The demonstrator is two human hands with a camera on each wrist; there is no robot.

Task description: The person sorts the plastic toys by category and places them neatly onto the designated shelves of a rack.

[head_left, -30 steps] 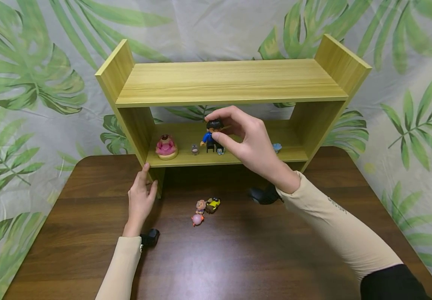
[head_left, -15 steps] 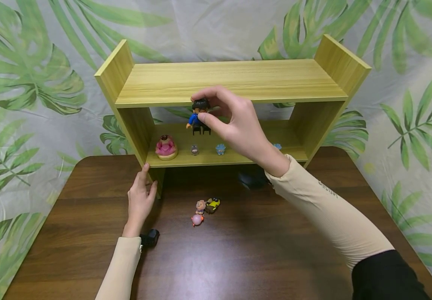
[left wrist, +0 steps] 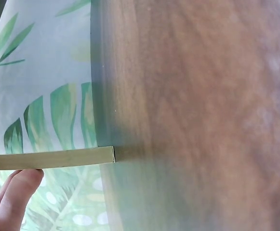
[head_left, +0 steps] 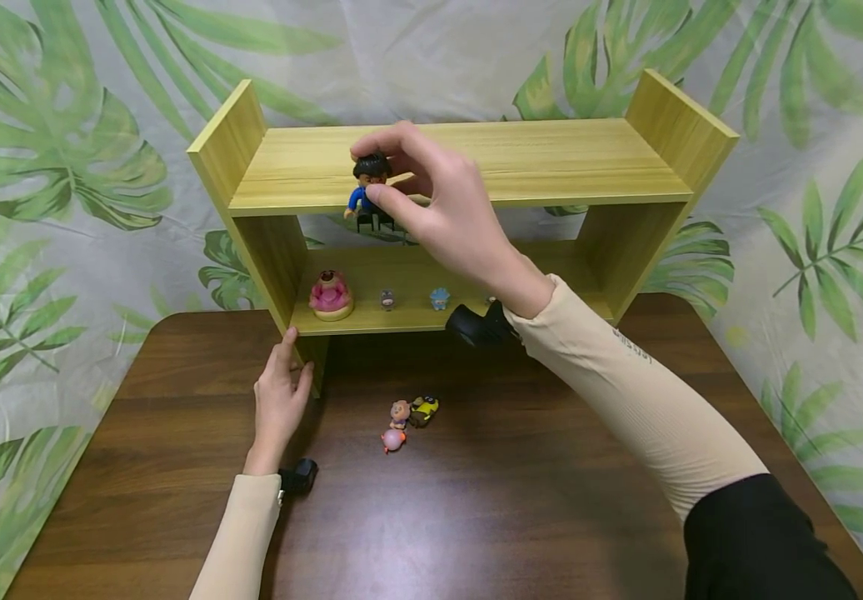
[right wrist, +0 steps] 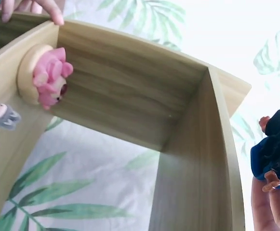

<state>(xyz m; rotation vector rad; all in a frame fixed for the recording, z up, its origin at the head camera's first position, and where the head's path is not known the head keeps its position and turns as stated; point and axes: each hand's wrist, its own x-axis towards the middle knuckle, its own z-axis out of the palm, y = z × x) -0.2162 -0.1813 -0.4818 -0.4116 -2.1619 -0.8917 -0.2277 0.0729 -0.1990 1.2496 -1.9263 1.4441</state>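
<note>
My right hand (head_left: 446, 200) pinches a toy figure (head_left: 370, 167) with black hair, a blue top and dark legs. It holds the figure upright in front of the shelf unit's top board, and the right wrist view shows the figure (right wrist: 272, 144) at the right edge. My left hand (head_left: 278, 392) grips the lower left side panel of the wooden shelf unit (head_left: 446, 200). In the left wrist view, its fingers (left wrist: 26, 185) lie on both sides of that panel (left wrist: 58, 159). On the middle shelf stand a pink bear figure (head_left: 331, 296), a small grey figure (head_left: 387, 300) and a light blue figure (head_left: 440, 298).
On the dark wooden table (head_left: 551, 517) lie a small pinkish-tan figure (head_left: 400, 413), a yellow and brown figure (head_left: 424, 411) and a pink round toy (head_left: 393, 440). My right forearm and its black wrist camera (head_left: 480, 325) cover part of the middle shelf. Behind hangs a leaf-patterned cloth (head_left: 431, 58).
My right hand has lifted the toy figure up and to the left, from the middle shelf to the top board's height. The light blue figure came into full view. My left hand stayed put.
</note>
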